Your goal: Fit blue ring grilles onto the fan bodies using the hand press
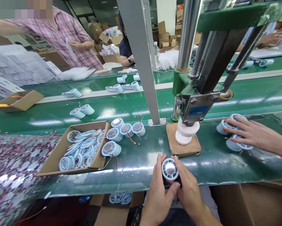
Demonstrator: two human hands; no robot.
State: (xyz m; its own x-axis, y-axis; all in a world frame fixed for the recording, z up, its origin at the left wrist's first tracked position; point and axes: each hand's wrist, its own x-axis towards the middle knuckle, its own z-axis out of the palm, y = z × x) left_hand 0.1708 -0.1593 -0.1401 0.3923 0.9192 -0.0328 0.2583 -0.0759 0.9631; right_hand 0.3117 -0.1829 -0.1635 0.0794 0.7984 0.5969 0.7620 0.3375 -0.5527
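Observation:
Near the bench's front edge, my left hand (157, 185) and my right hand (187, 185) are closed around a small round fan housing (170, 169). Its light-blue slotted ring and silver centre disc face up; a dark part shows beneath, and the rest is hidden by my fingers. Just beyond my hands stands a green press (197, 103). Its white round press head (187, 130) rests on or just over a brown pad (171, 141); I cannot tell which. Left of the press, several light-blue fan housings (113, 134) with thin wires stand together.
A cardboard box (46, 164) holds light-blue rings (84, 147). Wired parts (20, 169) cover the far left. At right, a co-worker's hand (254, 135) lies over several housings (235, 145). A grey post (143, 62) rises behind the bench. Fan parts (76, 93) lie on the green conveyor (103, 108).

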